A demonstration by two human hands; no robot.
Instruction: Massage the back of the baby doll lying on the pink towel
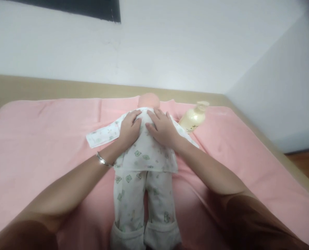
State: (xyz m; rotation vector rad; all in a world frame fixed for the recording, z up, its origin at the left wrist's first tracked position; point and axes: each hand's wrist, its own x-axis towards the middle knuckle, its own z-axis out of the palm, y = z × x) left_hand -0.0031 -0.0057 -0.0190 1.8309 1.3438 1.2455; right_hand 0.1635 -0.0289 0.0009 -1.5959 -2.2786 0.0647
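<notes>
A baby doll (148,100) in a white printed top (144,158) and matching trousers (129,194) lies stretched out on a pink cloth, its bald head at the far end. No facial features show, so it appears to be face down. My left hand (130,128) rests flat on the upper left of the doll's back, fingers extended. On the upper right side lies my right hand (162,127), its fingers spread over the fabric. Neither hand grasps anything. A silver bracelet (102,159) circles my left wrist.
The pink cloth (40,146) covers a beige-edged surface (66,85) set against a white wall (170,48). A cream pump-type bottle (194,118) leans or lies right of the doll. A dark panel (92,8) is on the wall. Wooden floor (306,165) shows at right.
</notes>
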